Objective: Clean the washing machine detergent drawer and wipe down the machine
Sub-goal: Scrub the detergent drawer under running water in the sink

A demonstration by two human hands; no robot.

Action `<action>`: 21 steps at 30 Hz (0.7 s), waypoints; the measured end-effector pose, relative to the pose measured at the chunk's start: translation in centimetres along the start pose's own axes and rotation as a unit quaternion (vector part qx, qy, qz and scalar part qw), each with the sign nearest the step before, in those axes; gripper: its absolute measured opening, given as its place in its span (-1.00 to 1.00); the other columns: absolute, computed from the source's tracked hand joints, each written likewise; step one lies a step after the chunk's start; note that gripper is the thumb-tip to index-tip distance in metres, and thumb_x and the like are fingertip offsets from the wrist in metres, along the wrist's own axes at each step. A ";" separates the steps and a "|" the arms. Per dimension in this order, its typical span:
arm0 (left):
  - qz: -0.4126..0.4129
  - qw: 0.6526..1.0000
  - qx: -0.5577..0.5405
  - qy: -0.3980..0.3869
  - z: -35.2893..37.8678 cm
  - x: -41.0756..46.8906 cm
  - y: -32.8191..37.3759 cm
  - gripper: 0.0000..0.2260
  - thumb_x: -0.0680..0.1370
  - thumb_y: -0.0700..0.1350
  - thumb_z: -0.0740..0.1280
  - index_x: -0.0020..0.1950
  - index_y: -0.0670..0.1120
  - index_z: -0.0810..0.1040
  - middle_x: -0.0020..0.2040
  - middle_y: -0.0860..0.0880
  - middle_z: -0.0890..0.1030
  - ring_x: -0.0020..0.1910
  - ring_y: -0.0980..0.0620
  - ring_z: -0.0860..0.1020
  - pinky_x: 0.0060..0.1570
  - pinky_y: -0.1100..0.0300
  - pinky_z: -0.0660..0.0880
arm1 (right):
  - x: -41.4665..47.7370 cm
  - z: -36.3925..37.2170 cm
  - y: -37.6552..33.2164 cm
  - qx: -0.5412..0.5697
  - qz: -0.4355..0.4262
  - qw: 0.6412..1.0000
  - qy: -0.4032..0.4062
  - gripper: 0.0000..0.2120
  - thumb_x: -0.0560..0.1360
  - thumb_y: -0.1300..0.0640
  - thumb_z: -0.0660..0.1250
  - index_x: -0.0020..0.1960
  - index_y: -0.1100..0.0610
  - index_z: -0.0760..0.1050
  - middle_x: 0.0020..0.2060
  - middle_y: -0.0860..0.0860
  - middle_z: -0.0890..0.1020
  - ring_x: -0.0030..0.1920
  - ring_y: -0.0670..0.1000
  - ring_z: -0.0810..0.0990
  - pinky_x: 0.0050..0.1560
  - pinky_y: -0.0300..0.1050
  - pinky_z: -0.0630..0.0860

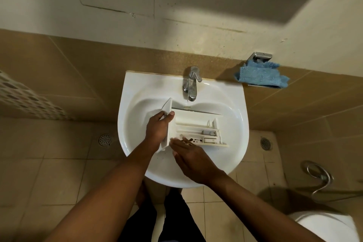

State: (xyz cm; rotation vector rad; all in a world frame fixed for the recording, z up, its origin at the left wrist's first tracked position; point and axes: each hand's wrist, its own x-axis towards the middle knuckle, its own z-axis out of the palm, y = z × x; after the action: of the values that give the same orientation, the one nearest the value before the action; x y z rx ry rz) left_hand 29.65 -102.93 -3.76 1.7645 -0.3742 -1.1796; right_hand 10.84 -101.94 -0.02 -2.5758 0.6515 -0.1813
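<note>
While the white plastic detergent drawer point(196, 125) lies across the bowl of the white ceramic washbasin point(238, 143), with its front panel to the left and tilted up, your left hand point(157, 129) is clamped on that panel end, thumb over the top edge and fingers wrapped round the outer face. Your right hand point(194, 161) grips nothing: fingers point(180, 142) straight and together, tips pressed into the nearest compartment at the drawer's left end. Dark specks point(197, 140) sit in that same compartment, just right of the fingertips. Chrome single-lever tap point(191, 84) stands at the back of the basin, spout above the drawer's far edge. Blue microfibre cloth point(259, 74) is draped on a metal wall holder point(260, 56) right of the basin, well apart from both hands. Can't tell whether water is running.
</note>
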 end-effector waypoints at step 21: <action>-0.006 1.000 0.019 -0.005 -0.2 0.2 0.0 -0.63 0.53 0.21 0.45 -0.31 0.00 0.51 -0.50 0.17 0.47 -0.40 0.07 0.43 -0.28 0.09 0.34 | 13.6 -5.2 8.0 0.733 0.398 0.485 0.264 -0.79 0.65 0.26 0.21 0.05 0.41 0.52 0.00 0.32 0.65 0.05 0.30 0.67 0.18 0.18 0.64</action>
State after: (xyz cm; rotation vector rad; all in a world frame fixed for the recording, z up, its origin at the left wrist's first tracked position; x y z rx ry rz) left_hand 29.93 -103.02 -3.85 1.7951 -0.3956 -1.1974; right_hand 18.18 -116.79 0.88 -0.3702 1.0926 -0.7818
